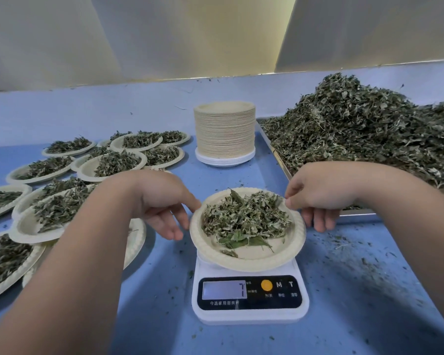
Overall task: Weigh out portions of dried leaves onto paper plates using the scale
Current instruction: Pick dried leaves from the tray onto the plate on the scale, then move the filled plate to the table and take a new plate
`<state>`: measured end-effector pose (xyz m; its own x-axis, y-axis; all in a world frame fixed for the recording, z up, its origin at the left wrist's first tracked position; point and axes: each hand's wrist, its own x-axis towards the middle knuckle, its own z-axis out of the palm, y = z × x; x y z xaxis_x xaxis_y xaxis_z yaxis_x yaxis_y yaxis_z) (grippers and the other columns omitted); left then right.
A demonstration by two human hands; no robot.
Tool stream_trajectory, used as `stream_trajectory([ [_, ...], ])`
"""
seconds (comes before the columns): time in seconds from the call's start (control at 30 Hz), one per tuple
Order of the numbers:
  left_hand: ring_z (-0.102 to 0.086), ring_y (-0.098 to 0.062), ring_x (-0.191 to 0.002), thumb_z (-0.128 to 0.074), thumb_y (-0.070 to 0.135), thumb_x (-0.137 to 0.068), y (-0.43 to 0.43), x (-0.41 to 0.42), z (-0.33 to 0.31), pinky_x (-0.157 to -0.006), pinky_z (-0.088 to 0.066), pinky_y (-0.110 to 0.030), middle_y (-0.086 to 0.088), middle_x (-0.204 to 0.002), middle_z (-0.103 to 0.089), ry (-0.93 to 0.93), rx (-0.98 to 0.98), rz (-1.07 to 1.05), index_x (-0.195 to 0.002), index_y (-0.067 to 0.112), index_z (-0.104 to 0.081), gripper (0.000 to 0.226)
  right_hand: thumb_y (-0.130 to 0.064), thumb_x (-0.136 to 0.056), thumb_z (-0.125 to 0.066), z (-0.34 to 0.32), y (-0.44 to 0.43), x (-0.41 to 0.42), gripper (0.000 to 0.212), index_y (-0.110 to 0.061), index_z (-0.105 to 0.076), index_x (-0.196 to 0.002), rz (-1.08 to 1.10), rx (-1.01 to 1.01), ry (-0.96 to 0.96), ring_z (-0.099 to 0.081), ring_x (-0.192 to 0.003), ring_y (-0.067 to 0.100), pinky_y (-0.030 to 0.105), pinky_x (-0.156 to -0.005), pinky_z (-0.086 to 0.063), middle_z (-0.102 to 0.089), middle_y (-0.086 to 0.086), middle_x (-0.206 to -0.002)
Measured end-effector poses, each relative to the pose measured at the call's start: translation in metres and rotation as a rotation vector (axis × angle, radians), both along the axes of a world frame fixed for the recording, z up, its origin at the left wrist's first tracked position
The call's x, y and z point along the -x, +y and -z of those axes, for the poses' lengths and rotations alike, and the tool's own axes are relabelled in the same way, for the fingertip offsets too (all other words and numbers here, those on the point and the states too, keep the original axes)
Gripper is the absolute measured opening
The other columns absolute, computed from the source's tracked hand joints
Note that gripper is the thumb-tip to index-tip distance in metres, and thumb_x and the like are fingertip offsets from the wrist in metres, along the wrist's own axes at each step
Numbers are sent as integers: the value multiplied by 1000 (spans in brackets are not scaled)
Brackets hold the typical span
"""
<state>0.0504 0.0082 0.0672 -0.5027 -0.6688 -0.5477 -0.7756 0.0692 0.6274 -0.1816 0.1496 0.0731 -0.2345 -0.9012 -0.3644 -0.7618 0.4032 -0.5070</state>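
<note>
Now, over the blue table [164, 290], left hand [162, 201] loosely touches the plate [241, 262]; right hand [323, 193] pinches it.

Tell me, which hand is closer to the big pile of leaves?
Right. The right hand is at the plate's rim, right beside the pile of leaves. The left hand is on the plate's other side, farther away.

light: bright, soft, diffuse | shadows: faint on matte blue tabletop [356, 290] | edges: fisheye-bowed | blur: lower right smeared
</note>
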Motion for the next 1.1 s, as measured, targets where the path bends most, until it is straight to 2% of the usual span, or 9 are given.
stream_trajectory([
  [0.17, -65, -20, -49, -56, 13, -95, 0, -9, -3, -44, -54, -25, -13, -60, -63, 119, -36, 21, -82, -3, -62, 22, -11, -95, -56, 1, -2, 0, 18, 3, -67, -96, 53, 95, -144, -64, -49, 19, 24, -44, -53, -68, 13, -61],
  [0.37, -63, -17, -47, -52, 13, -98, 1, -29, -7, -44, -54, -24, -13, -65, -59, 430, -25, -111, -89, -2, -61, 20, -9, -95, -55, -5, -5, -11, 15, 0, -66, -97, 115, 336, -294, -57, -45, 17, 22, -41, -48, -65, 18, -64],
  [0.57, -63, -17, -50, -52, 14, -97, 13, -75, -4, -45, -55, -24, -11, -70, -62, 638, -45, -279, -91, 5, -66, 18, -14, -92, -59, -9, -15, -54, 8, -11, -66, -93, 120, 510, -336, -54, -35, 16, 20, -35, -42, -61, 13, -49],
  [0.73, -69, -19, -58, -59, 12, -92, 20, -135, -10, -52, -59, -30, -12, -78, -69, 742, -15, -470, -95, 3, -70, 14, -14, -91, -61, -11, -38, -110, 5, -12, -65, -93, 38, 521, -422, -53, -35, 14, 20, -36, -42, -59, 10, -45],
  [0.87, -68, -18, -60, -61, 8, -90, 22, -193, -17, -68, -59, -37, -13, -82, -66, 821, 2, -614, -96, 1, -66, 11, -13, -90, -63, -12, -63, -159, 8, -9, -64, -96, -27, 515, -498, -55, -38, 16, 23, -39, -45, -60, 12, -49],
  [0.93, -69, -20, -63, -59, 3, -90, 24, -220, -22, -62, -61, -35, -14, -85, -69, 821, 32, -658, -99, -1, -65, 12, -12, -90, -62, -13, -77, -185, 7, -8, -64, -96, -64, 507, -540, -56, -39, 16, 24, -40, -46, -59, 10, -48],
  [1.0, -70, -18, -58, -54, -2, -91, 25, -246, -27, -50, -59, -30, -13, -78, -72, 819, 74, -716, -100, -2, -65, 14, -10, -91, -61, -16, -92, -213, 5, -7, -64, -92, -93, 492, -593, -56, -39, 14, 23, -39, -46, -60, 8, -48],
  [1.1, -70, -18, -57, -54, -3, -91, 18, -283, -34, -48, -58, -28, -16, -87, -70, 805, 157, -835, -107, -3, -63, 18, -9, -92, -59, -23, -110, -251, 7, -4, -64, -93, -143, 453, -732, -59, -45, 15, 26, -45, -52, -62, 8, -55],
])
